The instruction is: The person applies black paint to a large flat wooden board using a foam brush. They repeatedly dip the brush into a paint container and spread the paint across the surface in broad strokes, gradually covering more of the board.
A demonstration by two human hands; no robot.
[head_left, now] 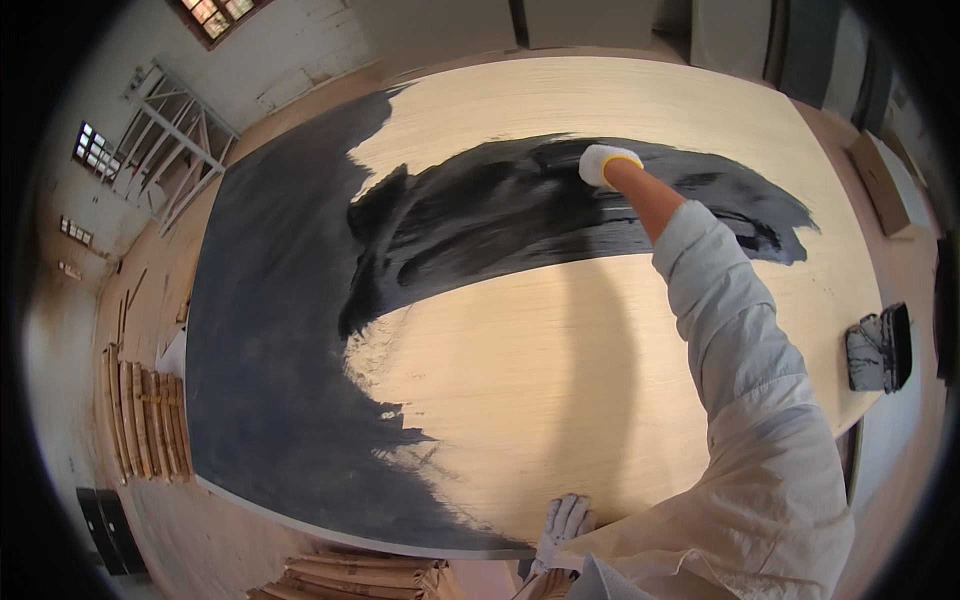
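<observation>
Though gloved — right fingers (593, 166) indistinct.

Right arm (735, 325) outstretched, gloved right hand (608, 165) forward, gloved left hand (560, 527), fingers (571, 507) extended

The gloved right hand (608, 166) is out on black paint (480, 200) streaking the pale board (490, 350). The left hand (564, 524) rests at the near edge.
</observation>
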